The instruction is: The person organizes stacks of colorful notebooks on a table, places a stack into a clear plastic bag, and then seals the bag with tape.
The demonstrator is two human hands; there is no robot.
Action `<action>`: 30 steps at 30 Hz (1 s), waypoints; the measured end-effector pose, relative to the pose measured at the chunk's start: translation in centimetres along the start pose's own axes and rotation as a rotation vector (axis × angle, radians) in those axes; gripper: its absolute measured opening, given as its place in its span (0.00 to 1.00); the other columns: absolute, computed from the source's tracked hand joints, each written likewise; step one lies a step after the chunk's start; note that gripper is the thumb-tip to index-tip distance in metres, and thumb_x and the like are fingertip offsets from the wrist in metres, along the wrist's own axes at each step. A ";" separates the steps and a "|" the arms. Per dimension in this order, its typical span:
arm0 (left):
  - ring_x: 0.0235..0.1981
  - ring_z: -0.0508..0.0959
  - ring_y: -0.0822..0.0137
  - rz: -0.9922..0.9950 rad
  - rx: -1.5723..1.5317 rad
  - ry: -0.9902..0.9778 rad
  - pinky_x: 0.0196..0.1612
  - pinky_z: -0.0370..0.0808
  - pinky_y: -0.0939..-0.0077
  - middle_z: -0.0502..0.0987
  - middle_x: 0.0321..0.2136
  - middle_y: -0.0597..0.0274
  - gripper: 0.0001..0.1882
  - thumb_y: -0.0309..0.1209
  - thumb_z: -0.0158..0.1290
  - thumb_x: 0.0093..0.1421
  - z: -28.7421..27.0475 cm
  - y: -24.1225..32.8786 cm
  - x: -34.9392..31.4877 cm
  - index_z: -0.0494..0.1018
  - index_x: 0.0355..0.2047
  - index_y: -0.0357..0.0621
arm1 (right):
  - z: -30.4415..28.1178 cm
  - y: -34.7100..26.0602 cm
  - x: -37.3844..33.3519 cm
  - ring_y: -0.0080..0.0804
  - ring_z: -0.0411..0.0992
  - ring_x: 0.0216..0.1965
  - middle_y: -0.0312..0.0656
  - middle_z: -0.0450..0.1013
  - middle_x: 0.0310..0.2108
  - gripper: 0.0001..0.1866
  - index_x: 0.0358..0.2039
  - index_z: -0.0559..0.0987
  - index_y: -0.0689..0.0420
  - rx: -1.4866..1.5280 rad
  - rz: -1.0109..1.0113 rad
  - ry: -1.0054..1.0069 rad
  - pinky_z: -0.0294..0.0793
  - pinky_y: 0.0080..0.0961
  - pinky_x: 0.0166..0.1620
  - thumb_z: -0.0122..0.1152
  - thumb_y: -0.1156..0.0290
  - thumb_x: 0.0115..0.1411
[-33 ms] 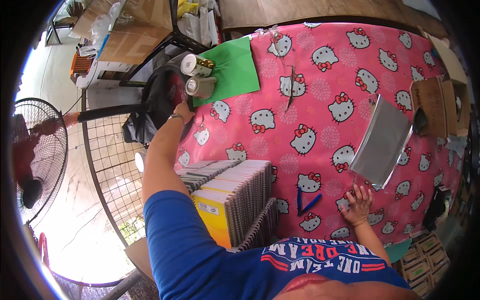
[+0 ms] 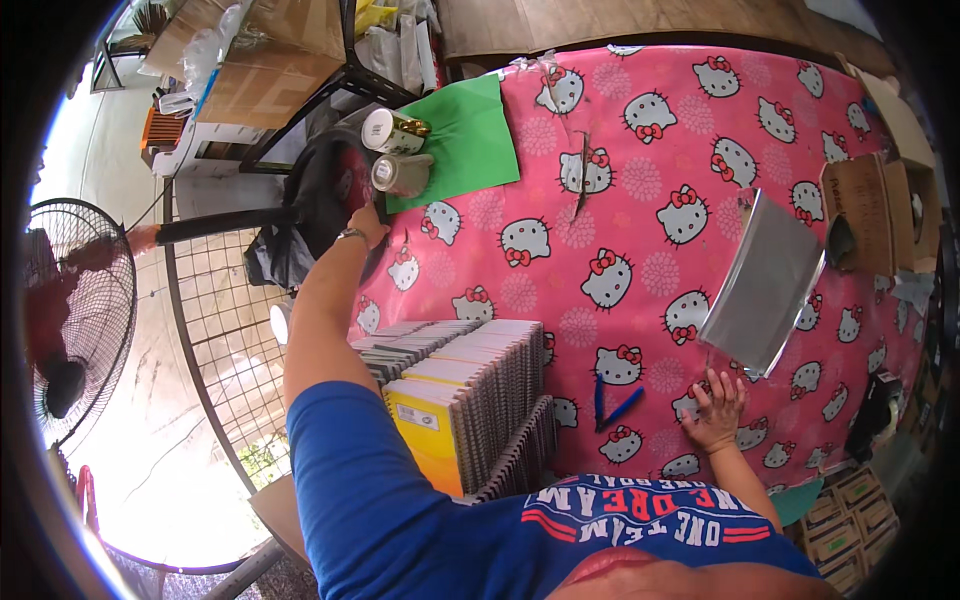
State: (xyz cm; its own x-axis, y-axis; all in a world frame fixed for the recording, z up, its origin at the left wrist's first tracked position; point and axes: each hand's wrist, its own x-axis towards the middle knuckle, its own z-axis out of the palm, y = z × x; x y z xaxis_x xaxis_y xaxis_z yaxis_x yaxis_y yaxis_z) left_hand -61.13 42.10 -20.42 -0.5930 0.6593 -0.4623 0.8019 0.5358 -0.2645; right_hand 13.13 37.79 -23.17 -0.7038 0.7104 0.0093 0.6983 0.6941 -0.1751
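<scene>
My left hand (image 2: 369,226) reaches out at the table's left edge, touching or just beside a round black object (image 2: 330,175). Its fingers are mostly hidden there. My right hand (image 2: 716,412) lies palm down on the pink cartoon-cat tablecloth (image 2: 650,275), fingers spread and nothing held. Just beyond it is a stack of clear plastic sleeves (image 2: 763,285). Blue-handled pliers (image 2: 618,408) rest to its left, handles apart. Beside my left forearm stand rows of spiral notebooks (image 2: 470,400), the nearest with a yellow cover.
Two cups, one white and gold (image 2: 392,131) and one beige (image 2: 400,175), are by a green sheet (image 2: 465,140) at the far left. A fan (image 2: 70,310) stands left of a wire grid (image 2: 225,330). Cardboard boxes (image 2: 858,212) line the right edge.
</scene>
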 end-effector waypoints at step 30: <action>0.43 0.78 0.49 0.330 0.532 -0.238 0.45 0.75 0.59 0.78 0.40 0.45 0.15 0.36 0.50 0.54 -11.9 6.1 -14.1 0.79 0.35 0.40 | -0.5 0.1 -3.1 0.35 0.47 0.66 0.34 0.55 0.62 0.28 0.51 0.66 0.41 0.095 0.028 0.070 0.42 0.49 0.66 0.58 0.49 0.50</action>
State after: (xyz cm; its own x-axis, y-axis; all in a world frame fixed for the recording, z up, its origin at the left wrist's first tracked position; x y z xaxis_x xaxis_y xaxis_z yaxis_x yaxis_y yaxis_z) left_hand -48.72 42.36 -5.46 -0.3273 0.5771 -0.7482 0.9014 -0.0469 -0.4305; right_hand 15.47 35.76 -22.72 -0.6711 0.7379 0.0716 0.6995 0.6623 -0.2684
